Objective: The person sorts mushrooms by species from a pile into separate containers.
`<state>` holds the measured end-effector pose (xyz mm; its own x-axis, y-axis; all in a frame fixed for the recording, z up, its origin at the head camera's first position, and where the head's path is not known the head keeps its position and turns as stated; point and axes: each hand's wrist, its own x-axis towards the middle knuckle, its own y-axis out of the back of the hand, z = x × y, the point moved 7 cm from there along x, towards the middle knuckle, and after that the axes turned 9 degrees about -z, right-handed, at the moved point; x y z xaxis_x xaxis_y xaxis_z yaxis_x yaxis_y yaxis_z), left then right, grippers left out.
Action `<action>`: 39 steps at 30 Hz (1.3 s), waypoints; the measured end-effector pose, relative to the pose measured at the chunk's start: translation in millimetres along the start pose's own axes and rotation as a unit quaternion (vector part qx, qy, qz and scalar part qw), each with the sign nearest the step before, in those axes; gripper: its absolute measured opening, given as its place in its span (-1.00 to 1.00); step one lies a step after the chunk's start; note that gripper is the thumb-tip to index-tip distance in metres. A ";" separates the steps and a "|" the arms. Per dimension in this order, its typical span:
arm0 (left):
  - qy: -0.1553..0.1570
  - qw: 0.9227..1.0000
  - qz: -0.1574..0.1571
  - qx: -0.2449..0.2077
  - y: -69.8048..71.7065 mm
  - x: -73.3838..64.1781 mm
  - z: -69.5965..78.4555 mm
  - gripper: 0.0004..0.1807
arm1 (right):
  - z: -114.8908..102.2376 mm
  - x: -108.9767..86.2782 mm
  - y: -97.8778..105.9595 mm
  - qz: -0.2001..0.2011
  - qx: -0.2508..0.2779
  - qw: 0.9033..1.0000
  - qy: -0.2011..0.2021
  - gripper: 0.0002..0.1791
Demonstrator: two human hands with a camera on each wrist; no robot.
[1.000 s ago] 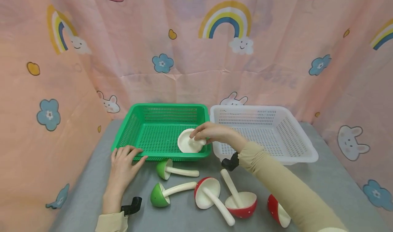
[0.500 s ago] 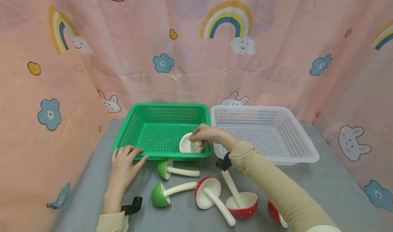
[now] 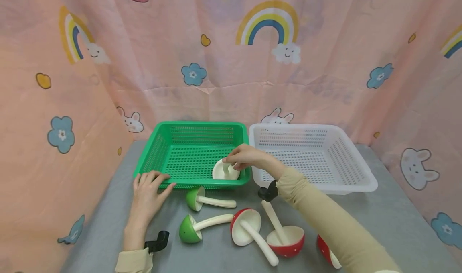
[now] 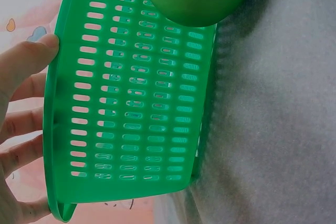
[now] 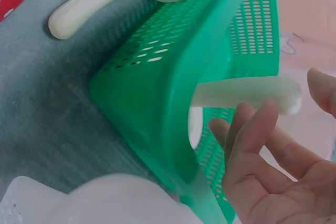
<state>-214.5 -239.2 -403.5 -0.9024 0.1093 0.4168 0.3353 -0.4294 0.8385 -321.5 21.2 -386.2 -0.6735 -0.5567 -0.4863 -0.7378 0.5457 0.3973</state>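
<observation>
A toy mushroom (image 3: pixel 219 172) stands in the near right corner of the green basket (image 3: pixel 195 182), white underside up. Its pale stem (image 5: pixel 226 93) points upward past the rim in the right wrist view. There my right hand (image 5: pixel 278 171) has its fingers beside the stem, while the thumb is spread away from it. The outside of the cap is hidden. My left hand (image 3: pixel 146 192) holds the near left rim of the basket, thumb tip on the rim's outer edge and fingers over it, as the left wrist view shows.
A white basket (image 3: pixel 364 180) stands right of the green one. Nearer lie two green-capped mushrooms (image 3: pixel 190 229) and two red-capped ones (image 3: pixel 285 247). Another red cap (image 3: pixel 326 252) shows partly behind the right sleeve (image 3: pixel 325 212). A printed curtain (image 3: pixel 216 72) hangs behind.
The mushroom has gone down slightly into the green basket's corner, its stem turning more upright. My right hand's fingers have loosened from the stem. The left hand keeps its place on the rim.
</observation>
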 end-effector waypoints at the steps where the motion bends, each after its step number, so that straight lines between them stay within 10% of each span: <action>1: -0.001 1.000 0.000 -0.001 -0.2 0.1 0.3 -0.70 | -0.2 -2.8 1.6 0.004 -0.002 1.000 -0.001 -0.52; 24: -0.005 1.000 0.009 -0.003 0.4 -0.7 0.6 -0.71 | 10.6 -76.2 8.5 0.049 -0.131 0.986 0.087 -0.65; 39: -0.009 1.000 0.011 -0.003 0.3 -0.8 1.2 -0.72 | 37.6 -122.0 -3.8 0.055 -0.133 0.987 0.074 -0.62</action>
<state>-213.3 -238.4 -403.1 -0.8896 0.1151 0.4420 0.3539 -0.4382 0.8263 -234.9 110.6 -357.6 -0.7351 -0.5988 -0.3178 -0.6320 0.4356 0.6410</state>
